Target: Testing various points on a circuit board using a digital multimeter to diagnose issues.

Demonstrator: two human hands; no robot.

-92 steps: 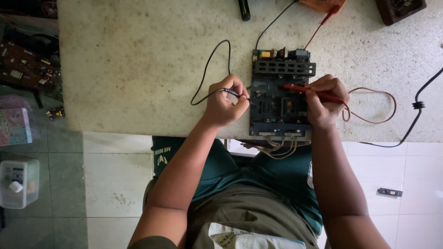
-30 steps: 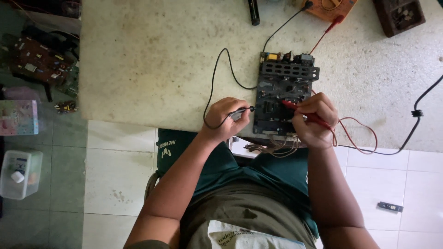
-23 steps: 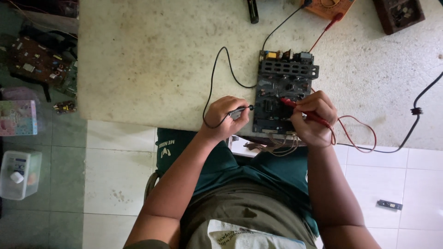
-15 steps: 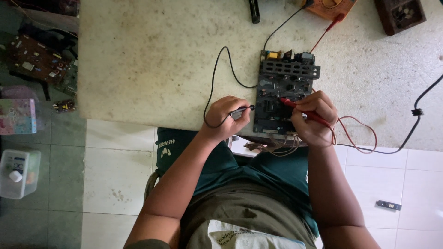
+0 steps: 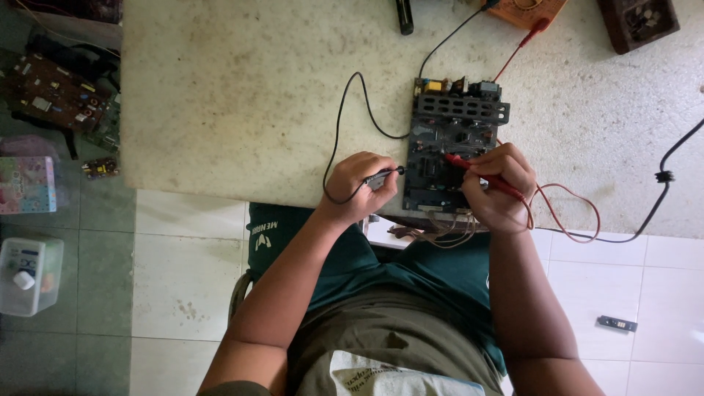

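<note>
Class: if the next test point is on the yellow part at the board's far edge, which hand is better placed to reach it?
Probably the right hand: its red probe already rests mid-board, nearer the yellow part.

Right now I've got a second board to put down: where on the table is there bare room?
The widest bare patch of the table lies left of the black lead and circuit board. A smaller one lies right of the board, above the red lead. Around the board it is crowded: both hands, probes, wires.
</note>
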